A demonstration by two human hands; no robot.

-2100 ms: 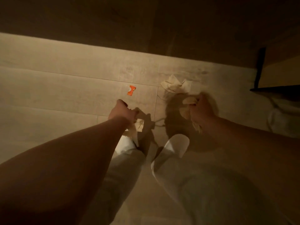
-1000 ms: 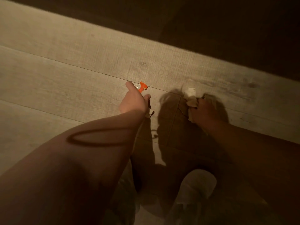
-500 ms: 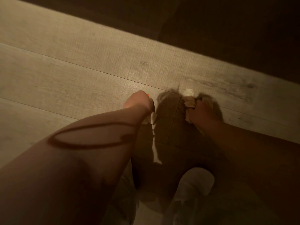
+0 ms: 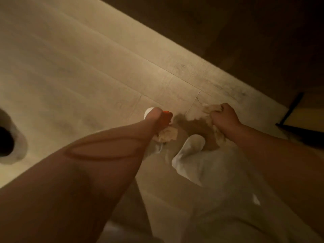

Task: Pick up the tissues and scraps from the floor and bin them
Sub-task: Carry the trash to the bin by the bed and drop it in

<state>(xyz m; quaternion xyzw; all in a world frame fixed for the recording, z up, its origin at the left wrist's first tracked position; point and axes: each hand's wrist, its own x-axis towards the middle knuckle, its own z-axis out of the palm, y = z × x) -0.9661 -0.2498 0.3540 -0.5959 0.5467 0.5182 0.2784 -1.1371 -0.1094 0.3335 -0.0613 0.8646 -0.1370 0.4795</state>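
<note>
Because they are crumpling soft and weightless, the tissues (image 4: 207, 110) are riding bunched anywhere inside the closed right hand (image 4: 224, 118), while the left hand (image 4: 158, 120), just beside it, is fisting another wad (image 4: 167, 135) and a stiffer orange scrap (image 4: 166, 113) above the floor (image 4: 87, 76).

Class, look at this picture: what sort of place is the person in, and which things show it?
Probably a dim room in a home: pale wood-plank floor, white indoor slippers, and furniture with a dark leg at the right edge.
</note>
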